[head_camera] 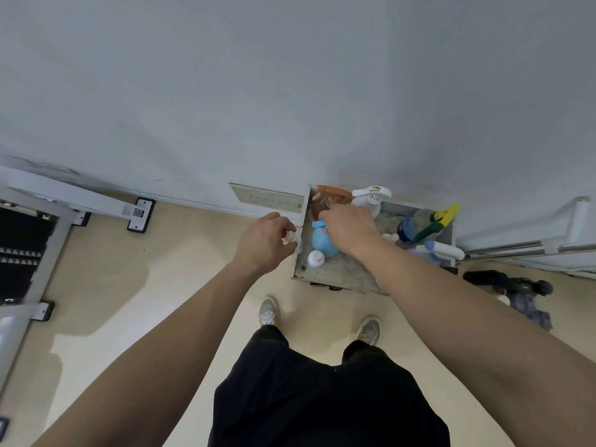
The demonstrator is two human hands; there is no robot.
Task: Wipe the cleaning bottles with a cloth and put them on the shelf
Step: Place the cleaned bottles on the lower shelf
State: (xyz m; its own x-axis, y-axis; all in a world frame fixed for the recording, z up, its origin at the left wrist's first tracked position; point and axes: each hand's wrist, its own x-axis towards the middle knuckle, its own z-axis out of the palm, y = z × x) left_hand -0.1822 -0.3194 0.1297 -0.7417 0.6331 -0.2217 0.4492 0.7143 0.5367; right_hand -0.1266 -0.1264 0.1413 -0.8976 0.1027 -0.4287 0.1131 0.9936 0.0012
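My left hand (261, 243) pinches small white bottle (290, 237), near upright, cap up, beside shelf (342, 271) edge; right hand (348, 227) at brown bottle (325, 201), grip unclear.

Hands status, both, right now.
Left hand: grips a small white bottle.
Right hand: curled over an orange bottle on the shelf; whether it grips cannot be told.

Light blue bottle (323, 241), yellow-green sprayer (439, 220), black trousers (322, 398), beige floor (154, 285)
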